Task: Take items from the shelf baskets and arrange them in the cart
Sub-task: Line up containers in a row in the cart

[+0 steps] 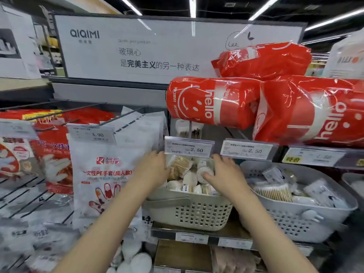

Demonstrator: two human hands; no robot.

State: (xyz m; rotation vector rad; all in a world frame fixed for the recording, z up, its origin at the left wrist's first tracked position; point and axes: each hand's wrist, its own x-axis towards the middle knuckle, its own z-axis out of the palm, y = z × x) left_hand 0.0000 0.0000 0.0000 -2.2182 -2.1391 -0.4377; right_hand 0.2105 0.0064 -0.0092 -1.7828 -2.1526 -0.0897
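Both my hands sit in the grey perforated plastic basket (189,211): left hand (155,168) at 9 o'clock, fingers hidden, can't tell; right hand (222,174) at 3 o'clock, thumb and fingers pinching a small round white container (203,172).

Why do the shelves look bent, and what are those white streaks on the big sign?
Head view: the wide-angle lens bows the shelf edges; the streaks on the sign are reflected ceiling lights; glare also shines on the red packs; the frame's edges are blurred, and both hands look slightly soft.

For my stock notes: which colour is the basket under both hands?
Pale grey-white basket, perforated walls; seen in the head view.
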